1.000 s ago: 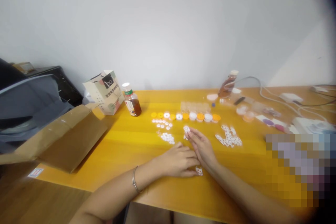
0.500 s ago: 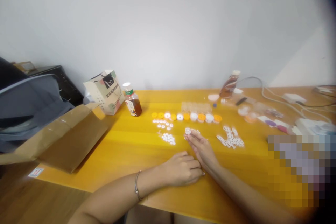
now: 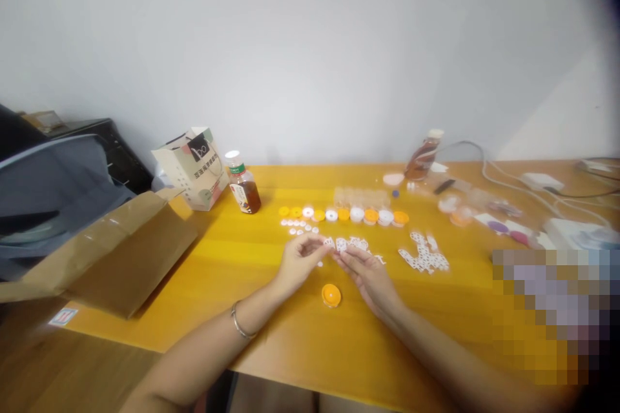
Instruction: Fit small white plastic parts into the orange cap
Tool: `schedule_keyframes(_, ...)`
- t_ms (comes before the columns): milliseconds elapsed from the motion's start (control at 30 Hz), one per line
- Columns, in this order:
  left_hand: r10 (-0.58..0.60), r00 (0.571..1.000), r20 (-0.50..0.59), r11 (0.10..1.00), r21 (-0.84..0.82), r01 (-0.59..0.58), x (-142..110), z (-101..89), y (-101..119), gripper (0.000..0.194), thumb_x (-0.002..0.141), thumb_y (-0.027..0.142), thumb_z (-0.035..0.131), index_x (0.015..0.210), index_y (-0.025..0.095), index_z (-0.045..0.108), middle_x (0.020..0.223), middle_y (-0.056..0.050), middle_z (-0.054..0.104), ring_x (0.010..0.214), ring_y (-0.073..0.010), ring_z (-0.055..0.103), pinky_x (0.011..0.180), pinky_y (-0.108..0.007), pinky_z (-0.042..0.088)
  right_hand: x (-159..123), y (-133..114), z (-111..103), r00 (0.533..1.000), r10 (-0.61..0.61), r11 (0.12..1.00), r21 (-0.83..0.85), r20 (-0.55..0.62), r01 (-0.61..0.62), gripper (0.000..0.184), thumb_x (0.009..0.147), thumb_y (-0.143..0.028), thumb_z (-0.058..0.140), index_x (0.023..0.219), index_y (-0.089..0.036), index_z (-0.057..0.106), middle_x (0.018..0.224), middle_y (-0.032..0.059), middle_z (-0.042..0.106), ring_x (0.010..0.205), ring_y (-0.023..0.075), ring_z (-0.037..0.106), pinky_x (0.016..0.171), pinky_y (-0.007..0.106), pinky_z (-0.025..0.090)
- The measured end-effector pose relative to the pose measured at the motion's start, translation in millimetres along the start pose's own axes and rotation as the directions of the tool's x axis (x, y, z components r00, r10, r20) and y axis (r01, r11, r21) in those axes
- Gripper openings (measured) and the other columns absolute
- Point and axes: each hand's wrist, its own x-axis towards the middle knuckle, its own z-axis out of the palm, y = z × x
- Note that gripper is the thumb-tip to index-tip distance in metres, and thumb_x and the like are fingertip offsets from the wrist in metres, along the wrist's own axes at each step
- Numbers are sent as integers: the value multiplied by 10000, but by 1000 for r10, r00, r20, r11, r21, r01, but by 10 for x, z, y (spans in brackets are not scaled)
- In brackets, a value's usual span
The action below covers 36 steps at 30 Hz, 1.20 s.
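My left hand (image 3: 301, 263) is closed in a pinch on a small white piece with dark marks (image 3: 329, 242). Close beside it, my right hand (image 3: 371, 274) pinches another small white marked piece (image 3: 341, 245). The fingertips of both hands nearly meet. Below them an orange round disc (image 3: 331, 295) with a pale centre lies on the table. Behind my right hand is a cluster of white marked pieces (image 3: 358, 242). A second group of such pieces (image 3: 426, 255) spreads to the right. Small white round pieces (image 3: 300, 224) sit beyond my left hand, which partly hides them.
A row of orange and white discs (image 3: 357, 215) runs across the table. Behind stand a paper bag (image 3: 203, 171), a bottle of dark liquid (image 3: 245, 190) and another bottle (image 3: 422, 158). An open cardboard box (image 3: 130, 258) occupies the left; cables (image 3: 513, 184) lie at right.
My left hand has risen from near the table edge to my right fingertips and now pinches a white piece. The orange disc it covered is uncovered. My right hand has barely moved.
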Motion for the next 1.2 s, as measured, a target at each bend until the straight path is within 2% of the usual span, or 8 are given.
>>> schedule_keyframes(67,-28,1000,-11,996,-88,26,16,-6,-8,329,689,324,633,956,143,568,736,-29,612,630,-106,557,545,-195,443,-7,0,2,1000,6,1000,-9,8,-6,194,549,-226,766,705,-195,655,769,2,703,783,144,645,839,264,468)
schedule_keyframes(133,-32,999,-34,995,-100,29,28,-15,-15,391,681,307,645,1033,159,564,765,-31,624,659,-106,562,573,-193,441,-13,-3,7,1000,10,1000,-14,12,-10,188,551,-225,765,696,-193,651,763,1,705,772,146,649,839,269,467)
schedule_keyframes(300,-37,996,-83,999,-7,36,51,-41,-53,267,685,295,637,911,154,654,862,-59,650,716,-125,576,640,-211,445,-24,-14,27,1000,19,999,-45,-4,-19,182,539,-223,768,673,-193,648,703,-7,703,732,141,651,812,276,472)
schedule_keyframes(633,-6,995,-98,1000,1,6,0,53,-94,214,710,276,609,883,154,642,840,-51,641,743,-136,567,655,-215,442,-10,30,8,1000,5,994,-111,19,-3,172,552,-250,758,678,-197,651,690,-8,703,715,138,644,782,283,473)
schedule_keyframes(800,21,995,-97,1000,5,-21,-11,80,-116,169,716,265,600,841,156,635,846,-45,628,782,-140,561,689,-222,436,-17,41,20,1000,-21,991,-135,23,24,178,550,-258,757,680,-199,650,687,-2,703,708,157,645,779,313,474)
schedule_keyframes(967,20,999,-47,1000,23,-19,-2,61,-125,172,722,262,597,854,154,625,789,-41,622,717,-126,557,662,-226,438,-13,56,12,999,-16,987,-162,40,22,178,556,-263,754,693,-206,657,702,0,706,711,152,640,769,304,472)
schedule_keyframes(1200,173,984,-39,974,158,-165,-17,86,-109,135,730,235,589,823,162,653,794,-39,585,734,-122,543,680,-226,428,-7,54,5,997,-45,983,-173,57,54,161,569,-277,748,694,-212,670,708,-5,699,694,136,630,751,281,477)
